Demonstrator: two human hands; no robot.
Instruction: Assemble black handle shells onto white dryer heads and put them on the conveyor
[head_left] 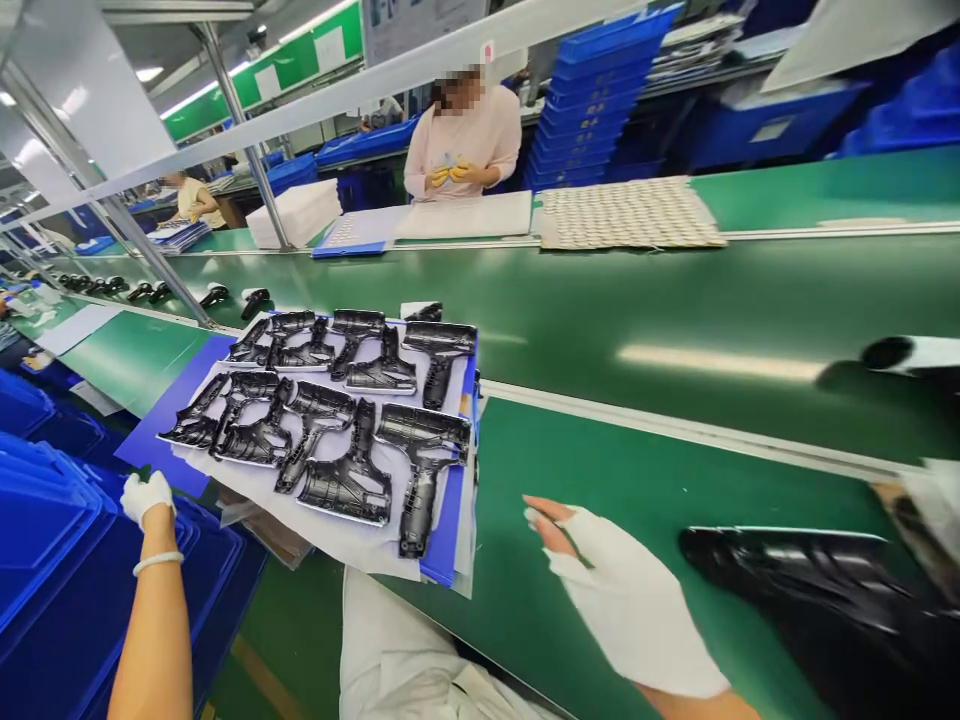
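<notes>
Several black moulded pistol-shaped plastic housings lie in rows on a white sheet, which rests on a blue board at the edge of the green bench. My left hand, in a white glove, hangs beside the board's near corner with its fingers curled together and nothing visible in them. My right hand, in a white fingerless glove, is over the green bench with its fingers apart. A large blurred black object lies close to its right.
Blue plastic crates fill the lower left. Beyond a green conveyor belt, a person in a pink top handles something with yellow-gloved hands. Stacked blue trays, white foam sheets and a beige sheet of small parts stand there.
</notes>
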